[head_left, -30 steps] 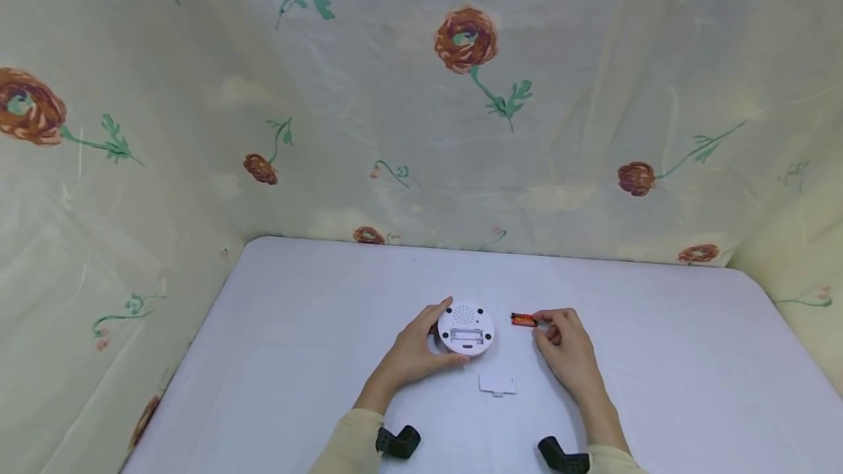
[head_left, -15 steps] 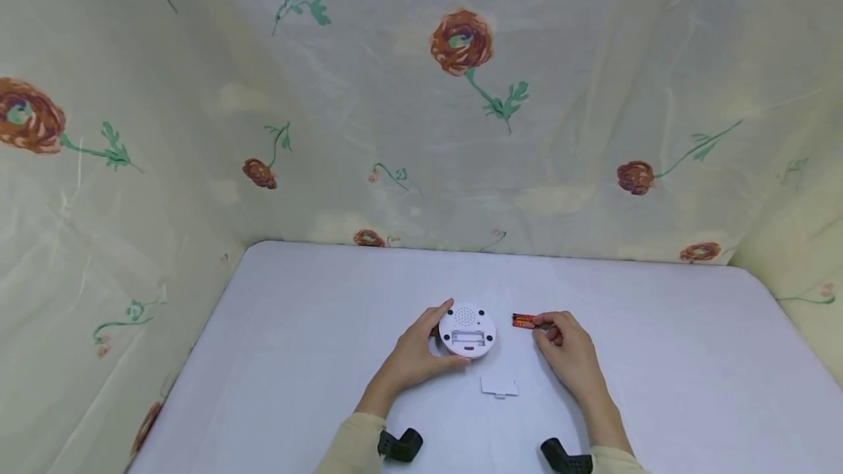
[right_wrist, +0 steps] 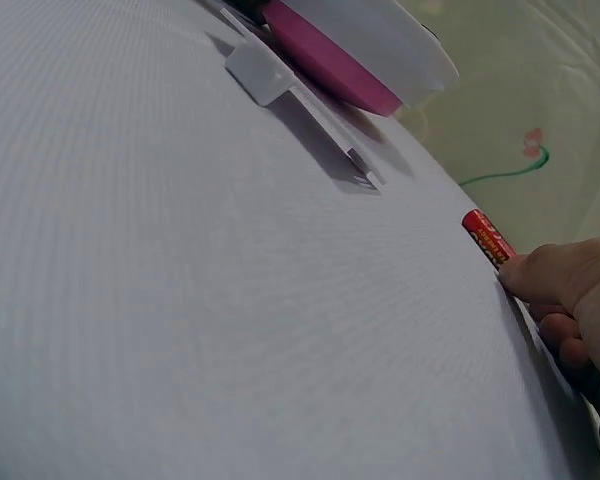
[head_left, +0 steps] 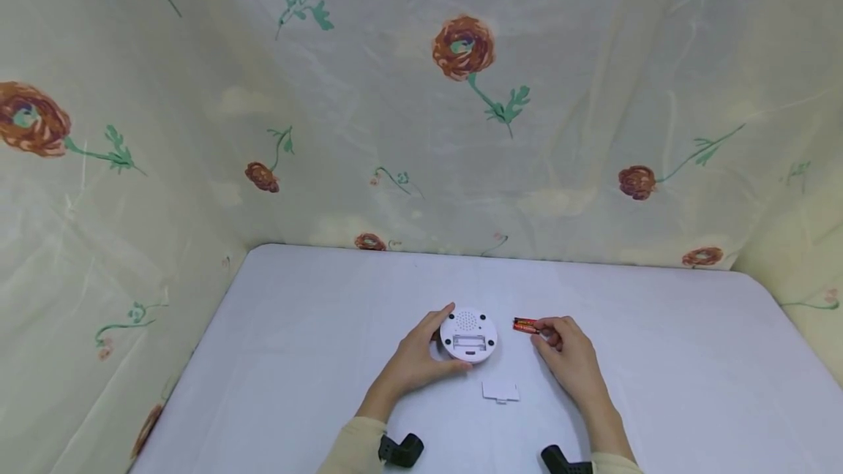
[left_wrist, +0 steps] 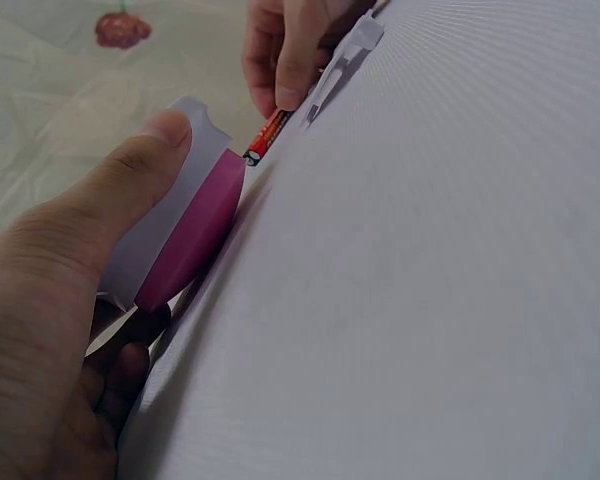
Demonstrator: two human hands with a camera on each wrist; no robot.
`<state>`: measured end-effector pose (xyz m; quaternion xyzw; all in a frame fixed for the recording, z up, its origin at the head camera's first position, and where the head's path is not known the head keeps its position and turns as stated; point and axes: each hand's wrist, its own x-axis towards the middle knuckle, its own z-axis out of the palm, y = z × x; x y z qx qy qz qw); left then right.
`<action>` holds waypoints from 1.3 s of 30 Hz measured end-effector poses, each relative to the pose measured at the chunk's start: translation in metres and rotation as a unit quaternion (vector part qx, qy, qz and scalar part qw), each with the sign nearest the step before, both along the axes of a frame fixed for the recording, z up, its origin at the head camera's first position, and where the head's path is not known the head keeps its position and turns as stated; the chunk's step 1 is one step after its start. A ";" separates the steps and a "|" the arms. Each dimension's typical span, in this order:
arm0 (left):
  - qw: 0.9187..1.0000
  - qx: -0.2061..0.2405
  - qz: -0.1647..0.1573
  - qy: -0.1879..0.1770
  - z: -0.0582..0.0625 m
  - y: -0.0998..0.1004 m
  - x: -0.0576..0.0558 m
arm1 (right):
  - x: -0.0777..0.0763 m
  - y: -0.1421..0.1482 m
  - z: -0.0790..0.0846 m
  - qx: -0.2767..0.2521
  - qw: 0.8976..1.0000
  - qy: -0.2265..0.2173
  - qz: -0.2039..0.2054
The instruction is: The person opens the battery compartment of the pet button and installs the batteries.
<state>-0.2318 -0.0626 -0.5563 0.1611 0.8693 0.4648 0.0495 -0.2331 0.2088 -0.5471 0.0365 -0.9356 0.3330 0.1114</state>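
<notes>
One left hand (head_left: 413, 360), one right hand (head_left: 570, 357), one round device (head_left: 468, 324)
Four black feet (head_left: 491, 343), one battery cover (head_left: 500, 391), seemingly two red batteries (head_left: 525, 325) and two black wrist cameras (head_left: 404, 450) show.

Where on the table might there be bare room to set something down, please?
The white table is bare left of the left hand, right of the right hand, and beyond both, toward its far edge. It is crowded between the hands: round device, at least one red battery, and white cover.

Left hand (head_left: 413, 363) gripping, thumb spread from fingers — right hand (head_left: 571, 358) pinching, fingers curled.
</notes>
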 end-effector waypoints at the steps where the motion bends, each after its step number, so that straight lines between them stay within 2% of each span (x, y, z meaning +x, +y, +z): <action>1: 1.000 -0.001 -0.001 0.000 0.000 0.000 0.000 | 0.001 0.000 0.000 0.001 1.000 -0.003 -0.001; 6: 1.000 -0.004 -0.002 0.000 0.001 0.000 0.000 | 0.002 -0.001 0.001 0.002 1.000 -0.005 -0.001; 13: 1.000 0.000 -0.002 0.000 0.002 0.001 0.000 | 0.001 -0.002 0.002 0.006 1.000 0.015 0.005; 18: 1.000 -0.001 -0.002 -0.002 0.002 0.001 0.001 | 0.002 -0.002 0.002 0.000 1.000 0.006 0.006; 24: 1.000 -0.006 0.000 -0.005 0.000 0.001 0.001 | 0.004 -0.001 0.000 -0.029 1.000 -0.001 0.010; 32: 1.000 -0.006 0.002 -0.010 0.001 0.003 0.002 | 0.006 0.003 0.002 -0.077 0.997 0.013 0.003; 39: 1.000 -0.010 0.006 -0.005 0.003 0.001 0.004 | 0.005 0.004 0.006 -0.099 0.995 0.022 0.008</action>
